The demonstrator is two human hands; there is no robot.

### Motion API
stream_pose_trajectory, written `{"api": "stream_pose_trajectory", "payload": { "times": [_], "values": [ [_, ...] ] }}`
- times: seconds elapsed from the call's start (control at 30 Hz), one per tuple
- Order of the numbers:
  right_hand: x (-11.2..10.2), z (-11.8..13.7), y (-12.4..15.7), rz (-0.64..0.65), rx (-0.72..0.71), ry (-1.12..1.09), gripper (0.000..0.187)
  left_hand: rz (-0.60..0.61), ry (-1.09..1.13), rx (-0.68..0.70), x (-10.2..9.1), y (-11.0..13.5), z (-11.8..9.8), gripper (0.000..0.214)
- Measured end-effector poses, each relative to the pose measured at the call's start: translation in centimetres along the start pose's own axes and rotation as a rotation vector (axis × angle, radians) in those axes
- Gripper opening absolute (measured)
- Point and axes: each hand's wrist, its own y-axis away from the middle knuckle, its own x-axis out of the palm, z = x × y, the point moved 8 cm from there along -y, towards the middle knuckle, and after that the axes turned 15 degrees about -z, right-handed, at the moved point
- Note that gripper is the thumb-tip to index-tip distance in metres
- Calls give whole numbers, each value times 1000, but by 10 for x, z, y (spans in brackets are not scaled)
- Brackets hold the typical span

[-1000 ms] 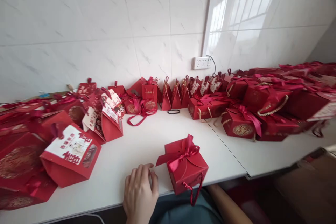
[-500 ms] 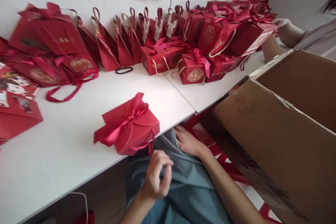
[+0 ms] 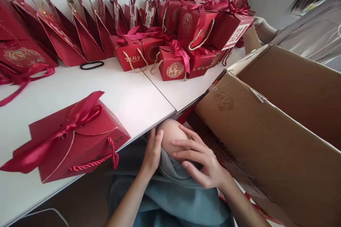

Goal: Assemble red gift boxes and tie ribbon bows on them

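Note:
Both my hands rest on my knee below the edge of the white table (image 3: 138,99). My left hand (image 3: 152,151) lies flat against the knee's left side, fingers together and holding nothing. My right hand (image 3: 204,161) lies over the grey-blue fabric (image 3: 173,191) on the knee, fingers spread. Nearest on the table is a red gift box with a ribbon bow and cord handle (image 3: 71,138), at the front edge to the left of my hands.
Several red gift bags and boxes (image 3: 173,65) line the back of the table by the tiled wall. A black hair tie (image 3: 92,65) lies among them. A large open cardboard box (image 3: 279,127) stands at my right. Another person's arm (image 3: 266,30) reaches in at the far right.
My view dropped and swung right. My left hand left the table edge and came down onto my knee. My right hand moved up beside it. The gift box stayed put.

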Motion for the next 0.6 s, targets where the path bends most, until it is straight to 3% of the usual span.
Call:
{"api": "stream_pose_trajectory", "payload": {
  "times": [0.13, 0.2, 0.27, 0.33, 0.43, 0.5, 0.6],
  "values": [
    [-21, -30, -7, -276, 361, -203, 29, 15, 98, -62, -7, 28, -11, 61],
    [-15, -42, -9, -227, 542, -182, 34, -26, 107, -82, -12, 44, -16, 61],
    [-6, -39, -11, -93, 624, -197, 40, -69, 103, -62, -15, 61, -26, 61],
    [-4, -25, -15, -6, 602, -239, 44, -91, 98, -1, -14, 77, -40, 63],
    [-10, -3, -19, 16, 500, -263, 48, -122, 84, 105, -14, 93, -53, 67],
    [-13, 5, -18, 6, 448, -260, 49, -167, 85, 162, -20, 92, -48, 68],
    [-12, 11, -16, -3, 417, -248, 48, -262, 133, 194, -37, 76, -23, 56]
  ]
}}
